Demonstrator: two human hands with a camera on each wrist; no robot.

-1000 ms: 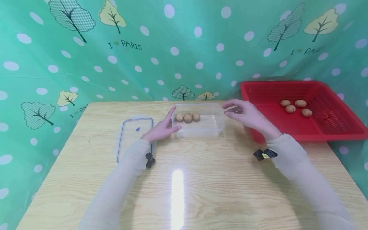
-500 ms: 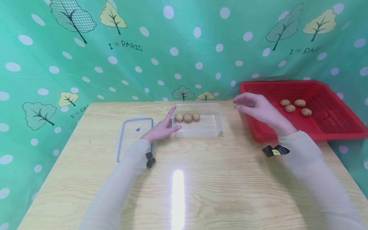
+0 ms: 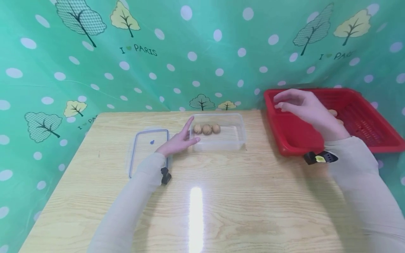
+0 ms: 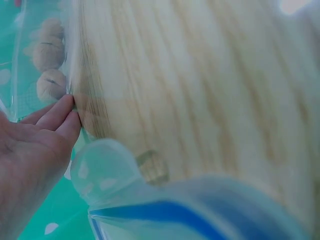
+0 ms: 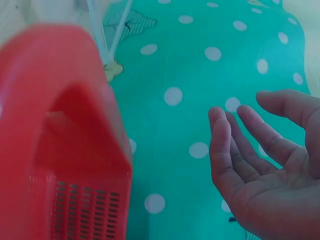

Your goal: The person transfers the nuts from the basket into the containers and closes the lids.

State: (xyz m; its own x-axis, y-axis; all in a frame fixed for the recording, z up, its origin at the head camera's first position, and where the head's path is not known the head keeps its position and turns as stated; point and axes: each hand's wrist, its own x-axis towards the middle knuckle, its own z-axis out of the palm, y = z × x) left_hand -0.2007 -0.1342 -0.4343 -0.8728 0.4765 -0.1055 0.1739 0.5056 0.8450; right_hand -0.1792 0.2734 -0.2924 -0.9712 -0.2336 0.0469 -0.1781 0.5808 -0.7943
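Observation:
Three walnuts (image 3: 207, 129) sit in a row at the left end of a clear plastic food container (image 3: 231, 144). My left hand (image 3: 177, 142) rests against that end, index finger and thumb extended at its two corners. In the left wrist view, straight fingers (image 4: 59, 116) touch the container wall beside the walnuts. My right hand (image 3: 305, 107), fingers loosely bent and nothing between them, is over the left part of a red plastic basket (image 3: 379, 151). The walnuts in the basket are mostly hidden behind it; an edge of one walnut (image 3: 333, 112) shows.
A clear lid (image 3: 142, 151) with a blue seal lies on the wooden table (image 3: 234, 203), left of the container and partly under my left forearm. Behind the table hangs a green dotted curtain (image 3: 177, 77). The basket's raised rim stands at the table's right.
My right hand has moved right, from beside the container's right end to over the basket, now covering most of the walnuts there. The left hand and container stay put.

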